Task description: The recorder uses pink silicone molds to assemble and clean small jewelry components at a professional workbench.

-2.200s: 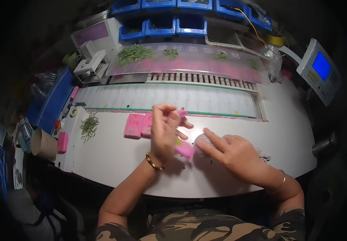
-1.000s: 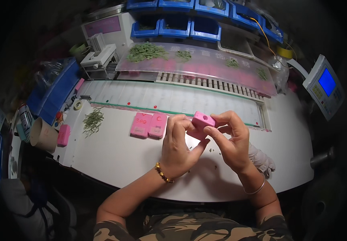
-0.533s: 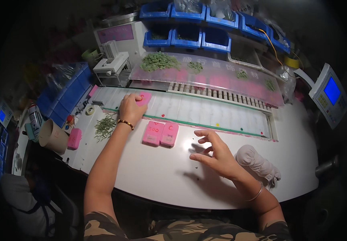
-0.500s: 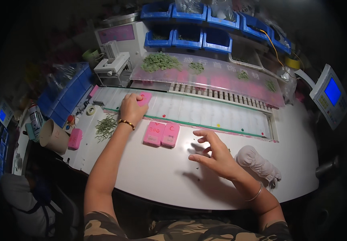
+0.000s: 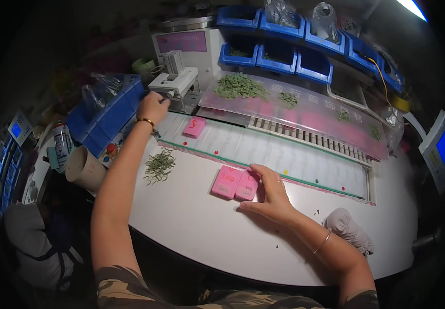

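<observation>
My left hand (image 5: 154,107) reaches to the far left end of the long white tray (image 5: 253,149), beside a small white press-like device (image 5: 176,81). Its fingers are curled, and whatever they hold is hidden. A pink block (image 5: 194,127) with a red mark lies on the tray, apart from that hand. On the white table, two more pink blocks, a left one (image 5: 226,182) and a right one (image 5: 247,185), lie side by side. My right hand (image 5: 275,196) is open around the right block's near side, thumb and fingers spread; contact is unclear.
A loose heap of green pieces (image 5: 159,166) lies left on the table. More green piles (image 5: 240,86) rest on a clear sloped sheet. Blue bins (image 5: 276,59) stand behind. A beige cup (image 5: 84,167) is at left, a grey cloth bundle (image 5: 349,232) at right.
My left hand has let go of the pink block on the tray and moved farther left. My right hand has come closer to the two blocks. The whole view has shifted.
</observation>
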Demonstrator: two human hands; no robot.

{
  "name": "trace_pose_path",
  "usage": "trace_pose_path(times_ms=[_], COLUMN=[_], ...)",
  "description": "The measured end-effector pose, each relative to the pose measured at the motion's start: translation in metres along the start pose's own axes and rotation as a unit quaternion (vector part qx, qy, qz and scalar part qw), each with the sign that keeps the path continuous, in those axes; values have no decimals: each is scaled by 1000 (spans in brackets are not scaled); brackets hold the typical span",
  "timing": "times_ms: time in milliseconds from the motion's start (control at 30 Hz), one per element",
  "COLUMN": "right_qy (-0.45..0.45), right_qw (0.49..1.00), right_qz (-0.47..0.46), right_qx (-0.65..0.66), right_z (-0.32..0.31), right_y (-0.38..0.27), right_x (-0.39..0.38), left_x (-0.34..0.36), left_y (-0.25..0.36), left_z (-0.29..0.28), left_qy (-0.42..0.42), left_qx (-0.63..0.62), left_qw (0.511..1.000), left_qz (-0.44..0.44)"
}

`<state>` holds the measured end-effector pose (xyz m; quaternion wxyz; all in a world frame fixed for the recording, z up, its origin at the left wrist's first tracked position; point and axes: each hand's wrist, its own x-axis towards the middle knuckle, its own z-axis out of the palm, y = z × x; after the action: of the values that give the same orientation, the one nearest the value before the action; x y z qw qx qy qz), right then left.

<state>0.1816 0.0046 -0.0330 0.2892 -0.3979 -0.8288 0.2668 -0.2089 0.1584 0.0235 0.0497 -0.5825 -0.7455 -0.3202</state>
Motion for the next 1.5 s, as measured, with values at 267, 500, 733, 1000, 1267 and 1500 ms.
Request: trace_pose_path(times_ms=[267, 500, 733, 1000, 1267, 1500], right_qy=[32, 35, 37, 36, 35, 25], right_qw=[999, 999, 999, 998, 999, 997], right_qz=[-39, -27, -14, -1, -11, 37], right_qx=[8, 20, 34, 43, 27, 64], right_z=[5, 2, 2, 1, 4, 2], right_y=[2, -2, -4, -1, -1, 0], right_x=[0, 1, 2, 1, -2, -2], left_x=[55, 64, 51, 10, -58, -68], left_y=[-140, -152, -114, -18, 20, 32], left_z=[16, 37, -5, -52, 19, 36], left_qy=[-84, -128, -148, -172, -125, -85], left_qx=[138, 127, 103, -99, -55, 29], left_qw=[975, 973, 974, 980, 989, 993], left_qz=[-151, -143, -139, -25, 60, 80])
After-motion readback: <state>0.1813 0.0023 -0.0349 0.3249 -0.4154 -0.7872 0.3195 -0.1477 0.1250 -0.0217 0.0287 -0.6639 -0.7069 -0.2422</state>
